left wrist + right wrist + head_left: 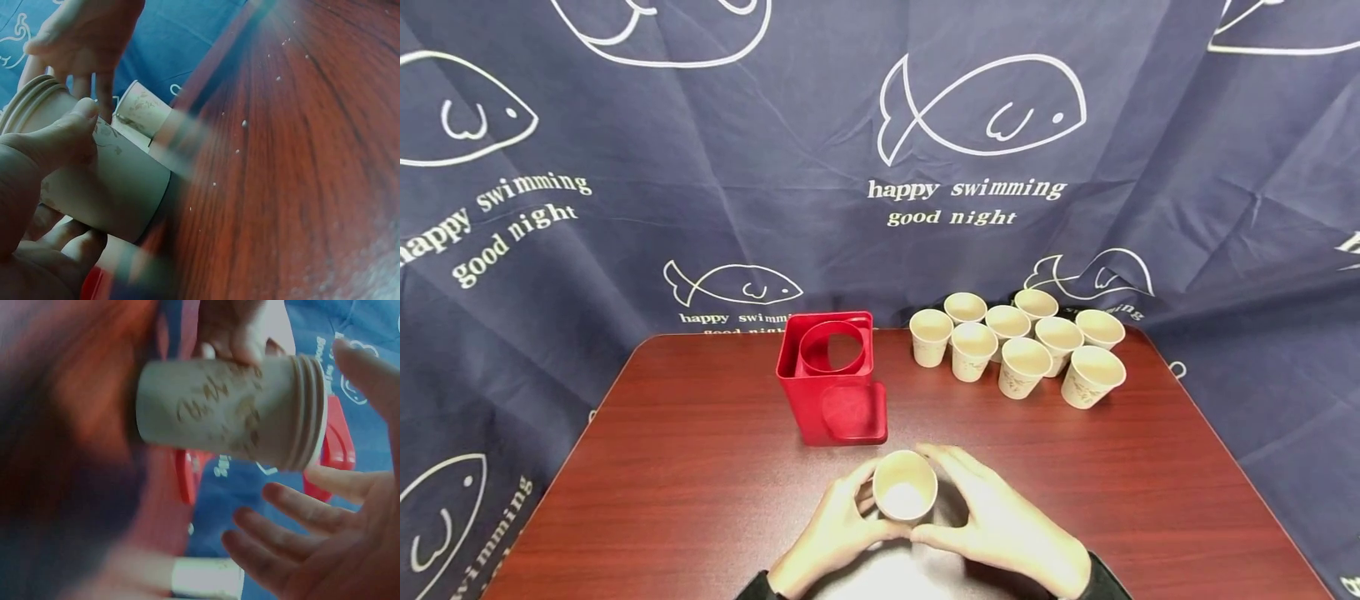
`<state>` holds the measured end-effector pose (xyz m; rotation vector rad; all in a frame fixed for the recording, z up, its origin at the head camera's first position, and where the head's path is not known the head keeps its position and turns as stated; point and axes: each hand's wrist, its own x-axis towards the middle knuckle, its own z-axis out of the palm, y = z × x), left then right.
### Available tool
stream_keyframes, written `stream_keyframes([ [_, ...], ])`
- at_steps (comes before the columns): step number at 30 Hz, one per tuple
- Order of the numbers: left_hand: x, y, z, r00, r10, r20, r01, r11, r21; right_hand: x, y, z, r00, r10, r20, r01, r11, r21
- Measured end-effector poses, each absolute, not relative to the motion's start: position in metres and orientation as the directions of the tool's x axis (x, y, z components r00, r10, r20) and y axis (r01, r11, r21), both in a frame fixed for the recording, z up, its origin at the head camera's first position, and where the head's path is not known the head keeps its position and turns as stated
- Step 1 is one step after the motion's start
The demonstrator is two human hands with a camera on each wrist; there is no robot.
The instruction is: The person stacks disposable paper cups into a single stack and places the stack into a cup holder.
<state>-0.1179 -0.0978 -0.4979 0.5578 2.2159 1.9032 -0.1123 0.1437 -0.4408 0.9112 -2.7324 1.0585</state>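
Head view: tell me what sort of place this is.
Probably a tabletop set up for handling things, perhaps a staged corner indoors: a wood-look table, a blue cloth printed with fish hanging behind it, and paper cups grouped near its far edge.

Upright, nested, floral-printed paper cups [905, 487]

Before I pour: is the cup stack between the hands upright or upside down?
Upright: in the head view, the cup stack opens toward the camera.

It's a reddish-brown wood-grain table [700, 467], red box [812, 400] sitting just left of mid-frame, plus nine pale paper cups [974, 354] kinda bunched up right of center.
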Motion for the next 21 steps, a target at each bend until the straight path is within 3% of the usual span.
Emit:
stream_keyframes([
  [7,-0.119,-0.097,-0.498,-0.919,0.382,0.097,0.139,0.085,0.987,-0.113,0.167,-0.426,-0.833,-0.441,0.334,-0.553,0.688,-0.47],
  [21,-0.121,-0.097,-0.498,-0.915,0.394,0.083,0.12,0.069,0.99,-0.124,0.212,-0.398,-0.814,-0.304,0.494,-0.534,0.725,-0.434],
])
